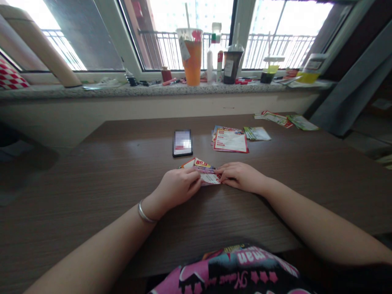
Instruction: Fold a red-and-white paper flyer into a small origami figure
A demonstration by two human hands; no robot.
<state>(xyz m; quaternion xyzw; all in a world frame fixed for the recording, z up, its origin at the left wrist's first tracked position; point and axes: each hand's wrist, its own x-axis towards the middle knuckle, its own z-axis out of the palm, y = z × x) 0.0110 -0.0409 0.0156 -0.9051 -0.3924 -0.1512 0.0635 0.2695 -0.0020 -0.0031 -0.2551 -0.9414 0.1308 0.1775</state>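
Observation:
A colourful printed flyer, partly folded, lies on the brown wooden table in front of me. My left hand pinches its left side with fingers curled over the paper. My right hand presses and pinches the flyer's right edge, fingers closed on it. A silver bracelet sits on my left wrist.
A phone lies face up just beyond the flyer. A stack of flyers and more leaflets lie to the right. On the window sill stand an orange drink cup, a bottle and a dark cup.

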